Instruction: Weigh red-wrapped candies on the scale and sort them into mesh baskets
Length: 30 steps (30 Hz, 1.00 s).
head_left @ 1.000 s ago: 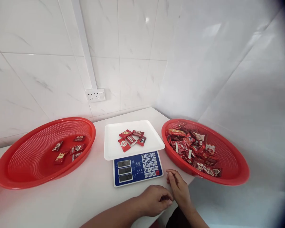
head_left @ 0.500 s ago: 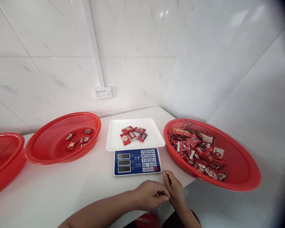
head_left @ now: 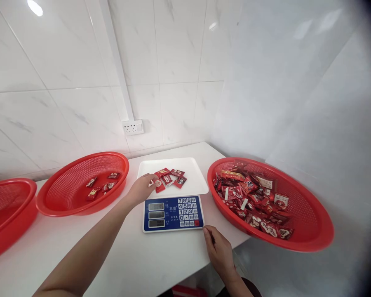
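Observation:
At the left side of the white weighing tray (head_left: 191,181), my left hand (head_left: 142,189) has its fingertips closed on the edge of a red candy packet (head_left: 160,186). Several other red packets (head_left: 167,180) lie beside it on the tray. Below the tray is the blue panel of the digital scale (head_left: 173,213), with displays on its left and keys on its right. My right hand (head_left: 220,251) rests by the scale's lower right corner, fingers loosely curled in, with nothing visible in them.
To the right, a red basket (head_left: 315,218) heaped with wrapped candies overhangs the table (head_left: 120,255). On the left stands a red perforated basket (head_left: 77,175) with a few packets, and another red basket (head_left: 6,202) is cut by the frame. A wall socket (head_left: 132,127) is behind.
My left hand has moved from beside my right hand, up and left to the tray, and taken hold of a packet's edge. My right hand has stayed near the scale's corner.

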{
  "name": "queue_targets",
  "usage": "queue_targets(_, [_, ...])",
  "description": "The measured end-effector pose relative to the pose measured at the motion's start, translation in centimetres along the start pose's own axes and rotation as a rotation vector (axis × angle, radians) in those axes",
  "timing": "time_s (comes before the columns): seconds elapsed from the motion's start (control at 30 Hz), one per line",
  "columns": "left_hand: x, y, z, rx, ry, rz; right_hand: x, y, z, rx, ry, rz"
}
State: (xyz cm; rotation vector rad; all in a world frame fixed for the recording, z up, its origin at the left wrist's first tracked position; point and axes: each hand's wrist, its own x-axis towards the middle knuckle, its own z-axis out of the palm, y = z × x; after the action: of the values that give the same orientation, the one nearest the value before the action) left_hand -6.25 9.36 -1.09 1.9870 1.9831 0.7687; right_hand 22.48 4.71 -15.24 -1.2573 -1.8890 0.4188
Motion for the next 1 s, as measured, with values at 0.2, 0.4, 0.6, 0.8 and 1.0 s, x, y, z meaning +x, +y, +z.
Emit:
queue_targets(0.2, [0.7, -0.6, 0.7, 0.130, 0.013, -0.018, -0.1, 0.2, 0.0, -0.001, -0.020, -0.010])
queue_targets(0.4, [2.1, 0.1, 1.6, 0.166, 0.056, 0.016, -0.1, 0.1, -0.2, -0.016, -0.008, -0.038])
queue_targets(0.6, [4.5, 1.4, 3.7, 0.200, -0.054, 0.018, -0.2, 0.3, 0.0, -0.029, 0.010, -0.077])
queue_targets(0.8, [6.2, 3.5, 5.7, 0.266, -0.165, 0.030, -0.1, 0.0, 0.0, -0.040, 0.002, -0.091])
queue_targets(1.0, [6.5, 3.8, 6.1, 0.321, -0.213, 0.137, 0.0, 0.0, -0.1, -0.057, -0.003, -0.099])
